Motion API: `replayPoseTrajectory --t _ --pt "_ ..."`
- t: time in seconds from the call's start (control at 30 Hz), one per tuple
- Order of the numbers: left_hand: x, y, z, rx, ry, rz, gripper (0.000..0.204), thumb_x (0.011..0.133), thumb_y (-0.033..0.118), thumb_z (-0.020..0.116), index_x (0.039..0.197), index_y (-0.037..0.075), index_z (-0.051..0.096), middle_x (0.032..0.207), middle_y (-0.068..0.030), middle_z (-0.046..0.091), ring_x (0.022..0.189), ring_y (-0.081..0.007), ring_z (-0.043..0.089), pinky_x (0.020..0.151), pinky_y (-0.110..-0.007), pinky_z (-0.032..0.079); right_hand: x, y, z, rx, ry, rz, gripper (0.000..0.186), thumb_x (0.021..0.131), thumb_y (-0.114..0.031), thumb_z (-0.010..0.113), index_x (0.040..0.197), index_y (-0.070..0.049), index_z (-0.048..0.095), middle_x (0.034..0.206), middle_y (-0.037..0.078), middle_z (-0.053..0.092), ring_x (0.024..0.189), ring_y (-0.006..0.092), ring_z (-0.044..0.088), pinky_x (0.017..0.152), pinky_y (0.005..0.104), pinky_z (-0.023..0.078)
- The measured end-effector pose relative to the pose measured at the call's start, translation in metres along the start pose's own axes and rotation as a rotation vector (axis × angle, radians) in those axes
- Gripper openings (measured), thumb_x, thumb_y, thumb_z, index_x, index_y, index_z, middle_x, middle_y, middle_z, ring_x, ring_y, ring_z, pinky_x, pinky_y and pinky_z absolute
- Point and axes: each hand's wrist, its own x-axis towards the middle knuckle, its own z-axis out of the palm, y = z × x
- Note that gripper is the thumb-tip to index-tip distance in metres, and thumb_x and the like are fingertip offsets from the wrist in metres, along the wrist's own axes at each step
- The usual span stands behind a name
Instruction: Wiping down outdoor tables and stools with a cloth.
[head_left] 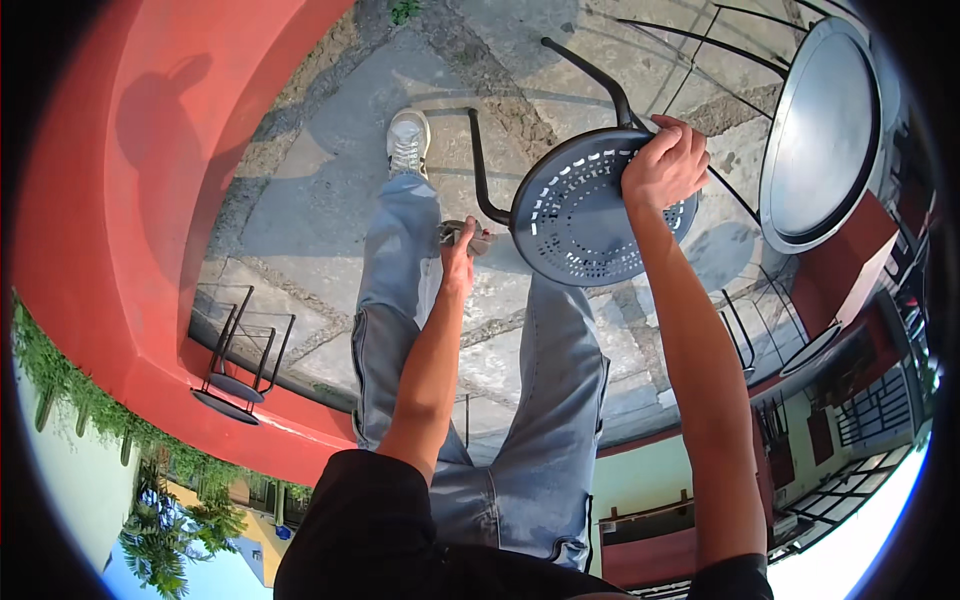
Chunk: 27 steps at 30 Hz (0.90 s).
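A dark stool [585, 195] with a round seat full of small holes is tipped in front of me, its bent tube legs reaching away over the paving. My right hand [665, 165] grips the far right rim of the seat, fingers curled over the edge. Left of the seat, my left hand [458, 262] is closed around a crumpled grey-brown cloth [482, 241], beside my left knee. The hand appears apart from the stool. Part of the cloth is hidden by my fingers.
A round metal-topped table [822, 135] with thin dark legs stands at the right. More dark stools [240, 385] are by the low red wall [90, 200] on the left. Cracked stone paving [310, 205] lies underfoot, and a building [650, 480] is at the lower right.
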Motion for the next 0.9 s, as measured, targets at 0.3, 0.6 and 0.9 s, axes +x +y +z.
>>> replayPoseTrajectory --t 0.3,0.6,0.9 --pt "-0.054 -0.142 -0.002 -0.326 -0.014 0.177 0.033 0.098 0.024 0.082 0.121 0.004 0.07 0.115 -0.0087 0.075 0.104 -0.0229 0.073 0.097 -0.039 0.056 0.003 -0.013 0.02 0.004 0.148 -0.004 0.039 0.103 -0.036 0.046 0.11 -0.012 0.077 0.124 0.01 0.069 0.12 0.0306 0.059 0.104 0.047 0.038" --pt "-0.097 -0.247 0.019 -0.687 0.021 -0.033 0.017 0.099 0.017 0.075 0.114 0.011 0.07 0.113 -0.0051 0.075 0.103 -0.0214 0.072 0.094 -0.041 0.057 0.038 0.018 0.052 -0.211 0.168 -0.159 0.042 0.101 -0.036 0.05 0.124 -0.01 0.073 0.131 0.017 0.068 0.125 0.0358 0.06 0.109 0.0531 0.04" --pt "-0.089 -0.245 0.091 -1.082 -0.274 -0.315 0.019 0.087 -0.005 0.061 0.104 -0.001 0.065 0.101 -0.0105 0.072 0.094 -0.0217 0.071 0.088 -0.034 0.058 0.017 0.007 0.035 -0.307 0.113 -0.131 0.04 0.104 -0.026 0.047 0.103 0.0 0.076 0.112 0.018 0.078 0.108 0.0353 0.075 0.094 0.0477 0.057"
